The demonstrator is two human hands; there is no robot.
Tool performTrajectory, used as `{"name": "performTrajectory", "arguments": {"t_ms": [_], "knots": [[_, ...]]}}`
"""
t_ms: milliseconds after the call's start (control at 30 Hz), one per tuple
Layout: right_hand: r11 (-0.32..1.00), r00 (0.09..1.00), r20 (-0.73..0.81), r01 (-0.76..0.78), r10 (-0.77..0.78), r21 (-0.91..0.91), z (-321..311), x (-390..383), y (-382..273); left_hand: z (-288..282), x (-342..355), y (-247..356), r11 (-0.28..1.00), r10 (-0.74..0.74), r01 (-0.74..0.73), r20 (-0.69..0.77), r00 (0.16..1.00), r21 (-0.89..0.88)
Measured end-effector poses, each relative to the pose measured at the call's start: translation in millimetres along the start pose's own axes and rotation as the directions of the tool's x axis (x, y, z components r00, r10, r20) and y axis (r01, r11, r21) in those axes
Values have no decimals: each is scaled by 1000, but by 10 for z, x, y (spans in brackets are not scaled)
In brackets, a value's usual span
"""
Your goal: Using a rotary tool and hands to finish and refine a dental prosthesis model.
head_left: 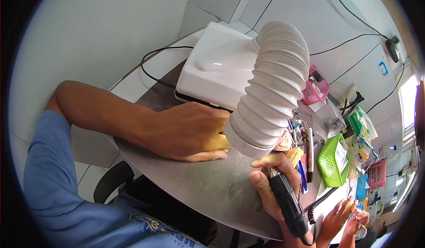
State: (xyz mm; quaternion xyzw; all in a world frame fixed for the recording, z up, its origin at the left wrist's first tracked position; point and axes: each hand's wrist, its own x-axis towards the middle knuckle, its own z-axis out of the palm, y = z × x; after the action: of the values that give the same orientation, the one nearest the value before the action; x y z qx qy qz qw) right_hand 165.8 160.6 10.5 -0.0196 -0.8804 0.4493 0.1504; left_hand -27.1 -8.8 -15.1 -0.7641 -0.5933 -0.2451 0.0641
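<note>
My right hand [266, 187] grips a black rotary handpiece [285, 199], its metal nose between thumb and forefinger and its cord running off at the lower edge. Across the grey table, my left hand [190, 130] is closed with the fingers curled in; whatever they hold is hidden. Something yellow, like a finger cover, wraps some of its fingers. A ribbed white hose [279, 84] bends down from a white machine [217, 66], and its open mouth hangs between my two hands. The handpiece tip points toward the space under that mouth.
Pens and small tools [307, 150] lie right of the hose, beside a green basket [332, 161]. Farther back are a pink bin [315, 86] and a clear box [331, 119]. A co-worker's hands [338, 219] are at the right. A black chair [114, 181] stands below the table edge.
</note>
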Motion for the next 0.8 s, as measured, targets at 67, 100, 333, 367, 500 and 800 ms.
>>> {"name": "performTrajectory", "arguments": {"t_ms": [67, 100, 333, 367, 500, 800], "knots": [[997, 998, -29, -46, 48, 59, 19, -15, 16, 11, 7, -11, 1000, 6, -6, -11, 1000, 4], [997, 998, -30, -45, 47, 60, 18, -7, 31, 18, 11, -25, 1000, 15, -15, -21, 1000, -9], [996, 1000, -23, -5, 8, 93, 17, 41, 70, -40, 18, -14, 992, -49, 52, 26, 998, -118], [997, 999, -40, 26, -23, 74, 24, 50, 68, -39, 16, -15, 991, -50, 52, 25, 998, -119], [983, 996, -35, -75, 82, 166, 44, 7, 132, -9, 29, -37, 992, -49, 52, 24, 998, -115], [943, 981, 41, -191, 187, 273, 49, 28, 58, -32, 21, -30, 992, -45, 47, 23, 999, -116]]}}
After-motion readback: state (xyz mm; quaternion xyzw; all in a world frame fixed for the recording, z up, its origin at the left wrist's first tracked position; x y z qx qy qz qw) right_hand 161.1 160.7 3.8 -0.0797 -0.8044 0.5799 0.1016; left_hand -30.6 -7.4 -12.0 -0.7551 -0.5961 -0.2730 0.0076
